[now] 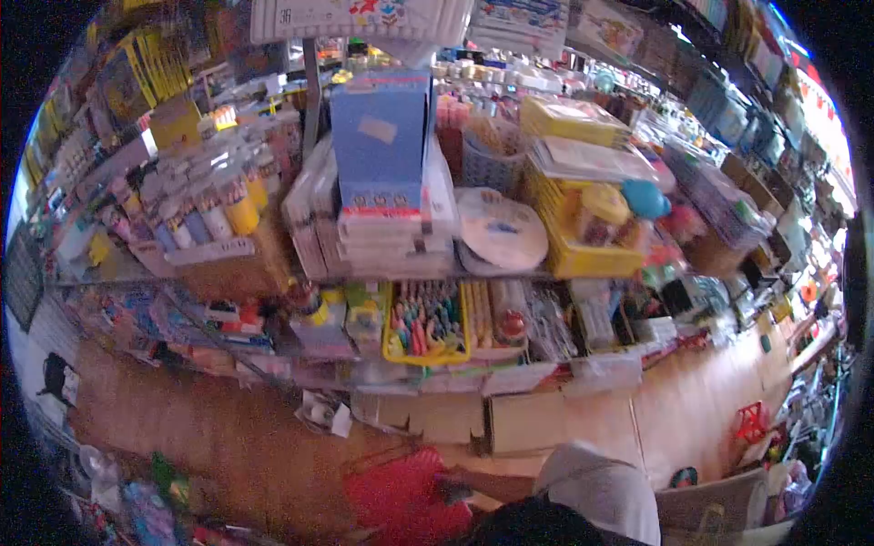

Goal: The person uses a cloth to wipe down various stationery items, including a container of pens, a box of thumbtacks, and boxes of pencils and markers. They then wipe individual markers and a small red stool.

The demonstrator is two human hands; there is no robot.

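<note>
At the bottom of the head view, a bare forearm [499,484] reaches left from beside a pale grey trouser leg [601,491]. It looks like my left arm. My left hand [455,488] is dark and blurred at the right edge of a bright red, mesh-like thing [405,496], overlapping it. I cannot tell whether the fingers grip it. A dark shape [537,526] covers part of the lower edge. My right hand is out of view.
Ahead stands a packed display shelf with a blue box [381,136], white round discs [503,232], yellow trays [592,246] and bottles [211,218]. Below is a yellow basket [428,357] of pens. Cardboard boxes [528,423] stand at the wooden floor [218,428].
</note>
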